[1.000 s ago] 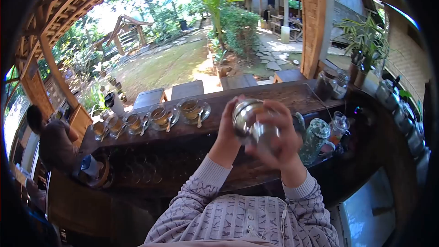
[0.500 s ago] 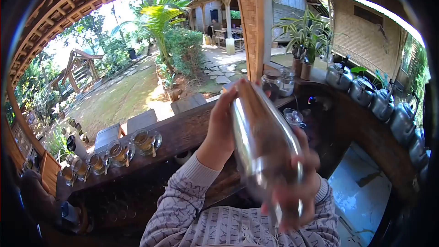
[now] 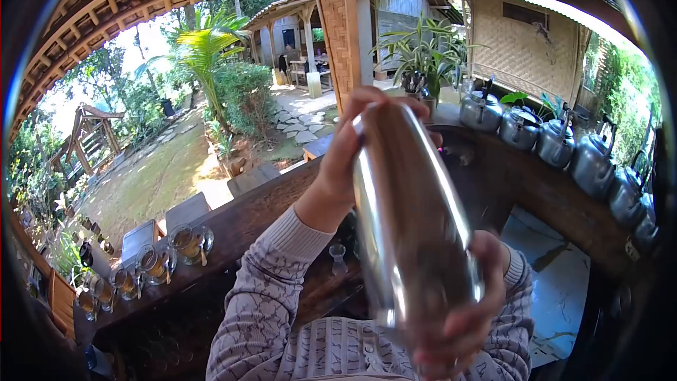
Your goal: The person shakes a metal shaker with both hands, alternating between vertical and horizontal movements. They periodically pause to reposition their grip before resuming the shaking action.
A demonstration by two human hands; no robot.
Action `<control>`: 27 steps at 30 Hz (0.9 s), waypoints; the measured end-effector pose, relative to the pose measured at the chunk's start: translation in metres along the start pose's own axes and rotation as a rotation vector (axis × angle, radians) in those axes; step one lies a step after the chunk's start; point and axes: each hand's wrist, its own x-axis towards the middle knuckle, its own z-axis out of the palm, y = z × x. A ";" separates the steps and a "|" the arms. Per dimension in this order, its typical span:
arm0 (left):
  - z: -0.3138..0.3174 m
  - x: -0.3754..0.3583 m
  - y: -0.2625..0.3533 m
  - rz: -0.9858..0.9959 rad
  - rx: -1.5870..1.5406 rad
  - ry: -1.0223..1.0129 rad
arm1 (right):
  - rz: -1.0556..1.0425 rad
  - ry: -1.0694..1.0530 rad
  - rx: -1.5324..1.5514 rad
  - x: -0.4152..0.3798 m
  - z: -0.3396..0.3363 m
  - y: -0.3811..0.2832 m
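Observation:
A shiny metal cocktail shaker point(image 3: 412, 219) is tilted in front of my chest, blurred by motion at its near end. My left hand point(image 3: 344, 152) is closed around its far, upper end. My right hand point(image 3: 465, 317) wraps the nearer, lower end, its fingers smeared. Below the shaker, close to my left sleeve, a small clear glass point(image 3: 338, 261) stands on the dark wood. What the shaker holds is hidden by its metal walls.
Several glass cups of brown drink point(image 3: 187, 243), with saucers and spoons, line the wooden counter point(image 3: 243, 222) at left. Several metal kettles point(image 3: 518, 129) stand along the right ledge. A pale marbled surface point(image 3: 557, 289) lies lower right. Potted plants point(image 3: 423, 63) stand behind.
The shaker has swung nearer and looks larger, both hands still on it. My view has turned right, so the cups and kettles sit further left in it.

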 end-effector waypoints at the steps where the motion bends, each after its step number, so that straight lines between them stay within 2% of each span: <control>1: -0.008 0.012 0.001 0.034 -0.008 -0.085 | -0.030 -0.014 0.018 0.000 -0.005 0.013; 2: -0.011 0.022 0.002 0.069 -0.011 -0.170 | -0.062 -0.024 0.036 0.001 -0.008 0.025; 3: -0.009 0.022 0.001 -0.056 -0.131 0.198 | 0.211 -0.043 0.069 -0.006 -0.009 0.033; 4: -0.050 0.027 -0.003 -0.227 -0.083 0.404 | 0.493 -0.058 0.107 -0.018 -0.008 0.037; 6: -0.069 0.005 -0.033 -0.167 0.349 0.465 | 1.036 -0.314 -0.031 -0.047 -0.017 0.052; 7: -0.076 0.006 -0.041 -0.305 0.147 0.760 | 1.032 -0.317 -0.028 -0.058 -0.016 0.049; 8: -0.086 0.006 -0.047 -0.443 -0.065 1.051 | 0.974 -0.059 0.017 -0.070 -0.014 0.045; 9: -0.078 0.003 -0.043 -0.428 -0.187 0.829 | 0.900 0.200 0.059 -0.078 -0.011 0.044; 10: -0.060 0.010 -0.037 -0.395 -0.348 0.662 | 1.034 0.106 0.025 -0.051 -0.020 0.021; 11: -0.033 0.016 -0.029 -0.261 -0.138 0.477 | 1.175 0.009 -0.007 -0.013 -0.032 -0.003; 12: -0.012 0.025 -0.022 -0.124 0.072 0.286 | 0.789 -0.075 -0.024 0.003 -0.037 0.000; 13: -0.009 0.038 -0.017 0.009 0.198 -0.010 | 0.397 -0.150 -0.041 0.010 -0.040 0.004; 14: -0.010 0.051 -0.013 0.141 0.322 -0.314 | 0.391 -0.146 -0.041 0.005 -0.040 0.008; 15: -0.013 0.056 -0.019 0.042 0.290 -0.131 | 0.571 -0.149 -0.143 -0.002 -0.039 0.013; 16: -0.014 0.061 -0.032 0.014 0.163 0.148 | 0.757 -0.153 -0.243 -0.012 -0.037 0.017; 17: -0.047 0.063 -0.041 -0.166 -0.022 0.297 | 0.943 -0.157 -0.341 -0.024 -0.035 0.022; 18: -0.087 0.059 -0.052 -0.342 -0.210 0.444 | 1.119 0.012 0.062 -0.070 -0.039 0.040; 19: -0.106 0.047 -0.071 -0.404 -0.154 0.729 | 0.889 -0.380 -0.327 -0.070 -0.034 0.068; 20: -0.116 0.040 -0.083 -0.462 -0.094 1.014 | 1.090 0.069 -0.049 -0.117 -0.011 0.068; 21: -0.113 0.029 -0.083 -0.520 -0.073 1.120 | 1.127 0.132 -0.009 -0.120 -0.012 0.063; 22: -0.106 0.027 -0.079 -0.521 -0.066 1.127 | 1.165 0.199 0.031 -0.115 -0.011 0.060; 24: -0.089 0.035 -0.069 -0.351 -0.282 0.670 | 0.716 -0.175 -0.177 -0.080 -0.040 0.055; 25: -0.045 0.046 -0.043 -0.337 -0.004 0.673 | 0.722 -0.176 -0.171 -0.077 -0.042 0.052; 26: -0.028 0.054 -0.035 -0.195 -0.122 0.346 | 0.722 -0.164 -0.125 -0.075 -0.044 0.053; 27: -0.020 0.062 -0.031 -0.095 -0.064 0.090 | 0.721 -0.152 -0.081 -0.071 -0.047 0.054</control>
